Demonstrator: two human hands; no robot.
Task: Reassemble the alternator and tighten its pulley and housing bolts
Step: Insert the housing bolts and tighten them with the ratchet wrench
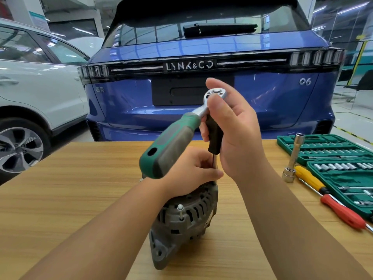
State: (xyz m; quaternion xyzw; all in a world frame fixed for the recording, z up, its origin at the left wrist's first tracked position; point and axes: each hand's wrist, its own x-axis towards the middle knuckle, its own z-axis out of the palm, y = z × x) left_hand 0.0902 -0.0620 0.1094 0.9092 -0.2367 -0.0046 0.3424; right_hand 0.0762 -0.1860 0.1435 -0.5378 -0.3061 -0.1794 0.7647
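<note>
right hand [240, 130] grips ratchet [177, 136] head | left hand [191, 168] – pinches shaft (above alternator [187, 215])

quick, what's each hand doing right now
Left hand: pinching the thin driver shaft just above the alternator.
Right hand: gripping the black handle under the ratchet head.

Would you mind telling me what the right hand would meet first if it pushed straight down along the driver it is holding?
Most likely the left hand, which pinches the shaft just below the right hand. The alternator sits directly under that, though depth along the shaft is hard to judge.
</note>
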